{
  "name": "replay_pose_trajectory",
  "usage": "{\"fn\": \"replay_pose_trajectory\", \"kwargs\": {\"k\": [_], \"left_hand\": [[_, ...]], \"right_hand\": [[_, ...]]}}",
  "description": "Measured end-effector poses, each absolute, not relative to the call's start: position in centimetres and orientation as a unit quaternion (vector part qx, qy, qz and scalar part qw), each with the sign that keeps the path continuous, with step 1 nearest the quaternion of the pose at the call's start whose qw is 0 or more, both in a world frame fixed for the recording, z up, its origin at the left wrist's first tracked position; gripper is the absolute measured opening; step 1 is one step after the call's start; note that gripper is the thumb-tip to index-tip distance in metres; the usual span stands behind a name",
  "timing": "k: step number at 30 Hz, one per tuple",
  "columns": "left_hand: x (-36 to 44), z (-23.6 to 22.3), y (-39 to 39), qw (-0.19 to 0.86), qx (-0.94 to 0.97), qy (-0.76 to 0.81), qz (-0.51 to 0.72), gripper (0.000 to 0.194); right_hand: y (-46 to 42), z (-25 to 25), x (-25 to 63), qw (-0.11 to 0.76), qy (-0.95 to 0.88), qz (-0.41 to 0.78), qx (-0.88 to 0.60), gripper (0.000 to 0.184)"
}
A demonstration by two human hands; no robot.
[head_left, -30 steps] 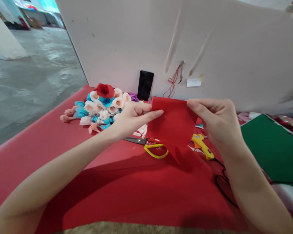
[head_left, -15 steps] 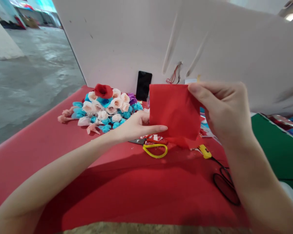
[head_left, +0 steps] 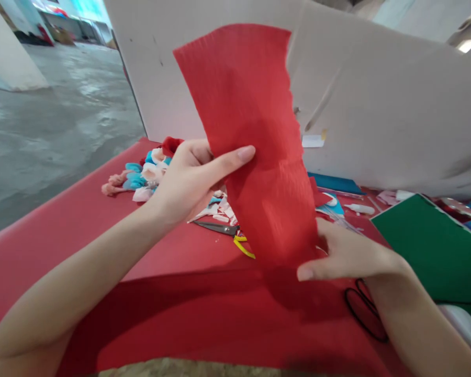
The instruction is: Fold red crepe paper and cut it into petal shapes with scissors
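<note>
Pink, white and blue ruffled flowers (head_left: 154, 172) are heaped at the far left of the smooth red counter (head_left: 82, 209). Dark-bladed scissors with yellow handles (head_left: 226, 229) are laid beside pale paper scraps (head_left: 222, 212). A green rectangular board (head_left: 432, 246) is placed at the right; a white label (head_left: 313, 141) is seen against a pale upright panel (head_left: 396, 115).

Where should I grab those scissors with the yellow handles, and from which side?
Probably by the curved yellow handles, with the right hand coming from the near right: the dark metal blades point left, away from it. The crinkled red paper strip partly hides the handles, so shift it aside first.
</note>
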State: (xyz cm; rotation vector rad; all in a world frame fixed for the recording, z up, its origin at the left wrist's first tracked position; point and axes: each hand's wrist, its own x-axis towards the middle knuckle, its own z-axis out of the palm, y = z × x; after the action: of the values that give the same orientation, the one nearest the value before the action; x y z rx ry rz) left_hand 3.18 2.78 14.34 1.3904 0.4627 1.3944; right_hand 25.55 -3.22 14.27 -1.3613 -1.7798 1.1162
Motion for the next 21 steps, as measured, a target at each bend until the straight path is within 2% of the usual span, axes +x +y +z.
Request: {"fn": "replay_pose_trajectory", "kwargs": {"k": [1,3,6,9,13,16,17,21], "left_hand": [[3.0,14.5,2.8,0.537,0.576,0.193,0.585,0.014],[2.8,14.9,2.7,0.549,0.566,0.201,0.581,0.01],[2.8,15.1,2.7,0.573,0.54,0.231,0.572,0.011],[3.0,14.9,3.3,0.588,0.528,0.255,0.558,0.011],[3.3,12.9,6.0,0.626,0.526,0.286,0.5,0.013],[3.8,10.1,8.3,0.667,0.531,0.269,0.447,0.017],[4.0,9.2,8.8,0.683,0.528,0.268,0.428,0.019],[4.9,6.9,9.2,0.704,0.541,0.273,0.37,0.016]], "right_hand": [[-3.8,13.9,25.6,0.227,-0.698,0.458,-0.502,0.047],[-5.0,13.6,25.4,0.17,-0.683,0.526,-0.477,0.038],[-6.9,13.7,24.6,0.151,-0.605,0.664,-0.413,0.029],[-8.2,13.4,23.8,0.13,-0.563,0.726,-0.373,0.025],[-7.8,11.4,23.9,0.088,-0.58,0.718,-0.374,0.03],[-6.0,9.3,25.1,0.068,-0.63,0.657,-0.408,0.026],[-5.3,8.6,25.7,0.075,-0.64,0.637,-0.423,0.026],[-1.9,6.7,27.9,0.18,-0.626,0.538,-0.535,0.044]]}}
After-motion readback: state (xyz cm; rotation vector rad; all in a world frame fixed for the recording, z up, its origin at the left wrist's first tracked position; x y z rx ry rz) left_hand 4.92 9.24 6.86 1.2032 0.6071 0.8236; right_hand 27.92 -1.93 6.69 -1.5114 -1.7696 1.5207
